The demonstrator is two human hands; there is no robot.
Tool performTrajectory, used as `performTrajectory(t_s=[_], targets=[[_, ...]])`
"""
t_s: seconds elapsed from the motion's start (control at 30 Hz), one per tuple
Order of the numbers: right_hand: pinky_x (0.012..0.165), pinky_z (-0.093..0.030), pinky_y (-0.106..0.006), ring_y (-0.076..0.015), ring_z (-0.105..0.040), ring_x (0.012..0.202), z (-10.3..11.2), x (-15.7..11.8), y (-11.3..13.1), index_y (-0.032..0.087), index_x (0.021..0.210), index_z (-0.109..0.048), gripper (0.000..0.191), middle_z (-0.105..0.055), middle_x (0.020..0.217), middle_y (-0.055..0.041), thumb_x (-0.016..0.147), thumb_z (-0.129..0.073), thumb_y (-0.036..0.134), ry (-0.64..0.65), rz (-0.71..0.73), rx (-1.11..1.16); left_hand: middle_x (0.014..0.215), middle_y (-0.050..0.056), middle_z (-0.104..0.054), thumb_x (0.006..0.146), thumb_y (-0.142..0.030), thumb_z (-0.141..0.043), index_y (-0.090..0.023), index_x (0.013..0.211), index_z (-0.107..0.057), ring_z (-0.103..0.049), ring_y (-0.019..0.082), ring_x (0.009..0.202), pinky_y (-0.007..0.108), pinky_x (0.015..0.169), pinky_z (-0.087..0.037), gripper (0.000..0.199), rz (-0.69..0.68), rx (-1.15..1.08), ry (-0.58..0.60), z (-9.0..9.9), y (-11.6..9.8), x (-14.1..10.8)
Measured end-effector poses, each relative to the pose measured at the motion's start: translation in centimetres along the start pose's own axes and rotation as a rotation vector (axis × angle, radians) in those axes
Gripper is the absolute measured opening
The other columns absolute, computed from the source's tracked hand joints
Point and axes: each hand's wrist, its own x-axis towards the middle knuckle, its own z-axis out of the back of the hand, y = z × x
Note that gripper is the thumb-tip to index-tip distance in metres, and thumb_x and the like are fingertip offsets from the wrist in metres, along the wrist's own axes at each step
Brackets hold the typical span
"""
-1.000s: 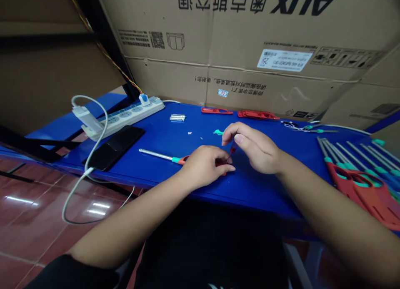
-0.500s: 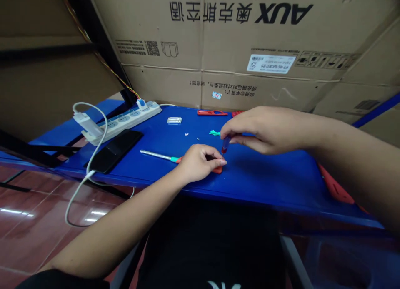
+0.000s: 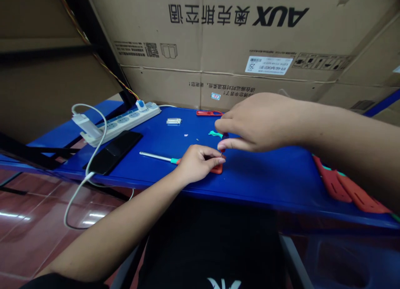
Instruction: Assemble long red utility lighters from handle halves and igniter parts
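Note:
My left hand (image 3: 198, 163) is closed on the red-orange handle (image 3: 217, 169) of a tool lying on the blue table. The tool's silver rod (image 3: 154, 156) points left past a green collar. Over the handle, my right hand (image 3: 250, 124) is closed round a small screwdriver (image 3: 224, 143), held upright with its thin tip down at the left fingertips. The fingers hide most of the screwdriver. Behind the hands lie a green piece (image 3: 215, 134) and a red part (image 3: 208, 113). Tiny white bits (image 3: 186, 135) and small dark pins (image 3: 197, 139) are left of them.
A silver metal piece (image 3: 173, 121) lies at the back. On the left are a power strip (image 3: 125, 121) with a white cable and a black phone (image 3: 115, 151). Several red-orange parts (image 3: 359, 193) lie at the right edge. A large cardboard box (image 3: 225, 38) stands behind.
My right hand has turned and shifted slightly left and up, covering more of the screwdriver. More of the red-orange parts at the right shows. My left hand stays on the handle.

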Motion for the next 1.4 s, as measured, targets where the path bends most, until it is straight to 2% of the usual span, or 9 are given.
performTrajectory(t_s=[0.13,0.33,0.5,0.57,0.73,0.9,1.0,1.2,1.4], targets=[[0.053,-0.027,-0.032,-0.0165,-0.054,0.058,-0.2,0.0,-0.4,0.024,0.089,-0.068,0.022,-0.070,0.076,-0.0031,0.092,-0.056,0.042,0.087,0.040,0.072,0.078,0.005,-0.077,0.082,-0.029,-0.073,-0.015,0.086,-0.077,-0.074,0.019,0.069,0.029,0.069,-0.062,0.016,-0.017,0.038,0.009,0.1,0.1,0.0],[0.053,-0.024,-0.032,-0.0193,-0.055,0.055,-0.7,0.2,0.2,0.019,0.072,-0.069,0.061,-0.063,0.059,-0.0081,0.100,-0.030,0.056,0.040,-0.111,-0.007,0.076,0.004,-0.077,0.087,-0.026,-0.067,-0.016,0.089,-0.078,-0.075,0.017,0.071,0.028,0.072,-0.060,0.015,-0.039,0.096,0.051,0.4,0.3,-0.1],[0.057,-0.028,-0.033,-0.0200,-0.058,0.067,-0.4,-0.4,-0.8,0.022,0.096,-0.068,0.032,-0.071,0.084,-0.0065,0.097,-0.046,0.045,0.049,0.093,0.088,0.078,0.006,-0.077,0.088,-0.027,-0.065,-0.015,0.091,-0.077,-0.075,0.018,0.072,0.029,0.073,-0.060,0.017,-0.028,0.104,0.065,0.4,0.7,0.1],[0.055,-0.026,-0.032,-0.0182,-0.054,0.062,-0.4,-0.2,-1.0,0.023,0.090,-0.068,0.029,-0.069,0.077,-0.0046,0.097,-0.047,0.042,0.068,0.108,0.109,0.078,0.005,-0.077,0.089,-0.027,-0.064,-0.016,0.093,-0.077,-0.075,0.018,0.073,0.029,0.073,-0.060,0.018,-0.028,0.114,0.070,0.4,0.6,0.1],[0.055,-0.023,-0.032,-0.0175,-0.048,0.051,-0.4,0.5,-0.3,0.022,0.068,-0.068,0.054,-0.055,0.051,-0.0038,0.096,-0.040,0.058,0.065,-0.069,0.068,0.078,0.004,-0.077,0.088,-0.025,-0.064,-0.017,0.086,-0.077,-0.074,0.017,0.074,0.028,0.075,-0.057,0.016,-0.063,0.186,0.086,0.8,0.3,0.0],[0.054,-0.026,-0.031,-0.0180,-0.053,0.058,0.1,0.3,-0.8,0.025,0.096,-0.069,0.034,-0.069,0.076,-0.0036,0.092,-0.054,0.055,0.034,-0.025,0.103,0.076,0.004,-0.076,0.090,-0.026,-0.061,-0.015,0.086,-0.076,-0.072,0.017,0.073,0.027,0.071,-0.056,0.019,-0.070,0.221,0.087,0.7,0.3,0.3],[0.053,-0.026,-0.032,-0.0162,-0.051,0.057,-0.1,0.4,-1.1,0.026,0.091,-0.069,0.017,-0.069,0.075,-0.0020,0.090,-0.060,0.040,0.064,0.011,0.134,0.077,0.004,-0.076,0.089,-0.026,-0.061,-0.015,0.087,-0.077,-0.072,0.017,0.074,0.026,0.071,-0.056,0.019,-0.066,0.216,0.088,0.6,0.3,0.3],[0.054,-0.023,-0.031,-0.0159,-0.051,0.054,-0.7,0.5,-0.4,0.020,0.074,-0.069,0.047,-0.063,0.060,-0.0053,0.098,-0.042,0.051,0.045,-0.059,0.006,0.080,0.004,-0.077,0.090,-0.024,-0.061,-0.017,0.091,-0.077,-0.073,0.016,0.074,0.026,0.074,-0.057,0.018,-0.069,0.212,0.097,0.7,0.3,0.1],[0.053,-0.024,-0.031,-0.0166,-0.052,0.060,-0.5,-0.3,-1.4,0.024,0.093,-0.067,0.028,-0.070,0.081,-0.0037,0.095,-0.050,0.047,0.060,0.053,0.074,0.083,0.004,-0.077,0.091,-0.024,-0.061,-0.017,0.089,-0.077,-0.073,0.016,0.074,0.027,0.074,-0.057,0.018,-0.070,0.226,0.088,0.6,0.2,0.1]])
